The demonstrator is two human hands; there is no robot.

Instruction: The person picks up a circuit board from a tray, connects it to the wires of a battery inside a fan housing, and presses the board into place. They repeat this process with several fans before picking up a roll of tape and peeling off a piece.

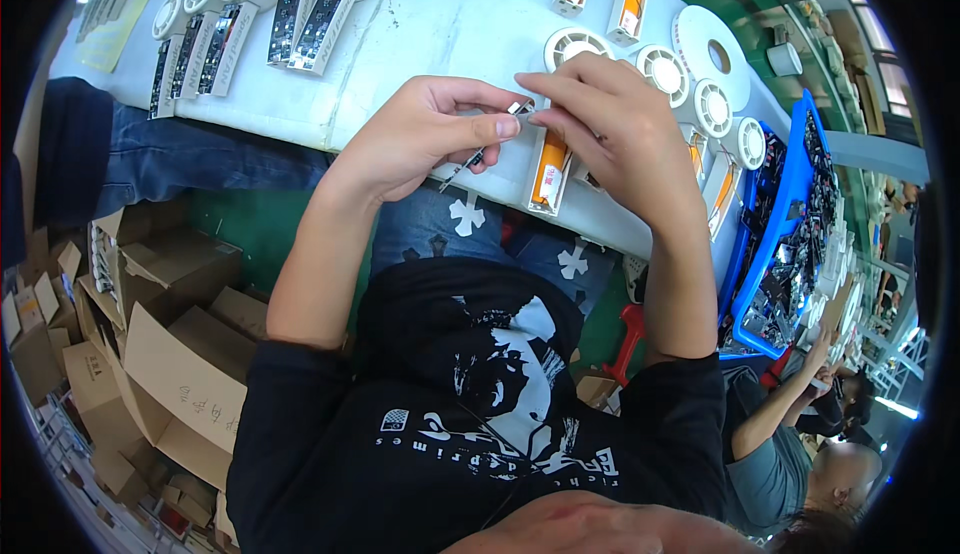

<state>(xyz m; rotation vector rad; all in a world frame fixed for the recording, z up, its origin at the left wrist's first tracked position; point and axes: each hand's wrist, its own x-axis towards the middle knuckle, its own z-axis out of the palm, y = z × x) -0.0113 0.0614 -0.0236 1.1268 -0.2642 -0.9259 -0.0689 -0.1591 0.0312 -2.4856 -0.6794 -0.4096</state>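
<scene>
Black, white-printed fabric T-shirt below, the left hand pinches a small, slim dark-and-white part near the front edge of the pale bench, the right hand curled close, grip unclear, so a slack fingertip pinch could drop it.

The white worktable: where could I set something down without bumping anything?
The white worktable has a bare patch beyond the left hand, between the fan handles with circuit boards and those with orange batteries. The far left and the right side are crowded; on the right, fan heads sit close to the white roll.
</scene>
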